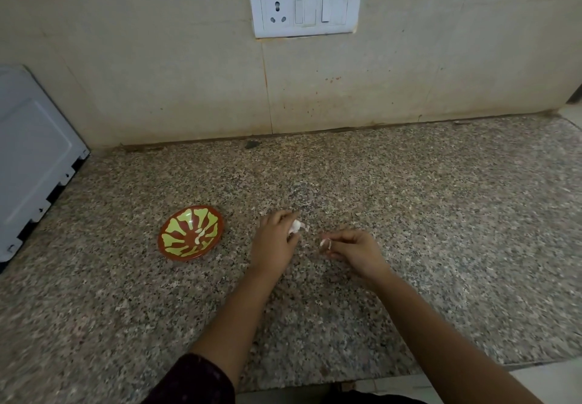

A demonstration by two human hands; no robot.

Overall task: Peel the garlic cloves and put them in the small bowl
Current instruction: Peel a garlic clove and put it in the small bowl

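Left hand: the left hand (pixel 275 241) has its fingers curled round a white lump of garlic (pixel 296 226), and papery skin flares out past the fingertips, low over the granite counter (pixel 409 214).
Right hand: the right hand (pixel 354 250) is pinched narrow, thumb against forefinger, on a small pale scrap (pixel 325 242). It looks like torn skin, but it is too small to rule out a clove.
Gap: the 2 hands are near each other but apart, with nothing bridging them.
Small bowl: the small bowl (pixel 172 234) sits on the counter just left of the left hand, and pale peeled cloves (pixel 199 235) lie in its middle. I can't count them.
Step in hand: mid-peel, I'd say. Some cloves are in, and this piece is only partly stripped.
Handling: the garlic should be very light, a firm clove under dry, brittle skin. The skin will likely tear in flakes and cling to fingers. A bare clove is probably slick and could squirt out of a hard pinch.
Where to hold: grip the clove by its sides with the left hand. Catch the loose flap at the end with the right thumbnail and pull away.
Risk: a dropped clove or flake would be hard to spot on that speckled stone.
Around: a switch plate (pixel 304 9) is on the wall, and a white appliance (pixel 31 157) stands at far left.
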